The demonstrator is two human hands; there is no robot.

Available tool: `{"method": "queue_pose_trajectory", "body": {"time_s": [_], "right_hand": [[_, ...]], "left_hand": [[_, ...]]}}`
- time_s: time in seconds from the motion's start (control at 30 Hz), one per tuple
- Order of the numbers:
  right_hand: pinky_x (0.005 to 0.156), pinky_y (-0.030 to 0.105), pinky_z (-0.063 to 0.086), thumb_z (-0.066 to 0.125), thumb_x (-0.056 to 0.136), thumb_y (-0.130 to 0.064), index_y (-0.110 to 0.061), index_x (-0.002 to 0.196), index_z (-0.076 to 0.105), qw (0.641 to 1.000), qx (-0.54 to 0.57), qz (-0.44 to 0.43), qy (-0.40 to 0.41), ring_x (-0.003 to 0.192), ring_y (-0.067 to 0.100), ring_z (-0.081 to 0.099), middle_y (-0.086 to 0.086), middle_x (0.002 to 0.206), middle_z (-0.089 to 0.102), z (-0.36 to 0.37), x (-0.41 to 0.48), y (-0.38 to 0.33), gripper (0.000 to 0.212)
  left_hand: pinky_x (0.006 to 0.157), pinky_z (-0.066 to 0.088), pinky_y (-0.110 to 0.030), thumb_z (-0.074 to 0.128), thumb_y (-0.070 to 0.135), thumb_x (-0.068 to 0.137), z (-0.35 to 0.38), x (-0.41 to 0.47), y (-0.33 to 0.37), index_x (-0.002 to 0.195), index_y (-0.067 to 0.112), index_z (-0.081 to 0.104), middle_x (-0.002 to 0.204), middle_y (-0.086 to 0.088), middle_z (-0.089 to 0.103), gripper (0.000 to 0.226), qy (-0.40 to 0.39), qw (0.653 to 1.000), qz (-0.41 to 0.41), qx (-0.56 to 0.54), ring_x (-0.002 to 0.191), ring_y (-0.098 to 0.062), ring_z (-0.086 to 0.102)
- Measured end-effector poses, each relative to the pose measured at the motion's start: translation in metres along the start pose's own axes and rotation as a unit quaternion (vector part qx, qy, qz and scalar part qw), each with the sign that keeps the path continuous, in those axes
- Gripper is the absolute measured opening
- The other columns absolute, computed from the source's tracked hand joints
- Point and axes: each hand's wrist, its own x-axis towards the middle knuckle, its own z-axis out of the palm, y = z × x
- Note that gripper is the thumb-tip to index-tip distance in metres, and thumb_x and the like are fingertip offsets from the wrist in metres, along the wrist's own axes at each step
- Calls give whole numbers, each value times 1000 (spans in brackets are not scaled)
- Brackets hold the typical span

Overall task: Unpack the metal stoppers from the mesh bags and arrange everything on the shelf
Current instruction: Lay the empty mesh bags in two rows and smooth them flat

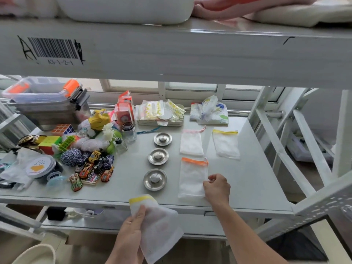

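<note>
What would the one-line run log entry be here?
left hand: holds yellow-trim bag | right hand: on orange-trim bag | shelf: three stoppers in column

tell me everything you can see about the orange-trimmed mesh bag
The orange-trimmed mesh bag is a flat, white, see-through pouch with an orange band across its top. It looks empty and lies flat on the grey shelf, right of the nearest metal stopper. The right hand pinches its right edge.
</note>
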Motion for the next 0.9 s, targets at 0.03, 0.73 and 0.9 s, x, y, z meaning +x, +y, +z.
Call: {"method": "queue_pose_trajectory", "body": {"time_s": [0.03, 0.73, 0.9], "right_hand": [[83, 34, 52, 65, 83, -11, -9, 106, 66, 1000, -1, -3, -1, 96, 27, 66, 6, 95, 72, 0, 1, 1, 23], [80, 52, 55, 70, 85, 6, 0, 106, 70, 922, 363, 49, -124, 79, 30, 67, 23, 96, 76, -120, -15, 53, 22], [54, 27, 53, 73, 87, -2, -14, 104, 69, 953, 298, -15, -46, 67, 14, 65, 8, 89, 73, -137, 33, 56, 21]], "left_hand": [[27, 42, -16, 47, 20, 98, 0, 2, -1, 80, -8, 62, 39, -8, 65, 35, 0, 1000, -3, 1, 30, -14, 61], [58, 55, -31, 66, 17, 87, 140, 72, -54, 108, 5, 68, 95, -13, 74, 24, -266, 946, -96, 160, 70, -24, 70], [56, 56, -31, 63, 4, 88, 189, 90, -57, 106, 4, 65, 84, -10, 69, 18, -208, 957, -22, 199, 59, -21, 66]]}}
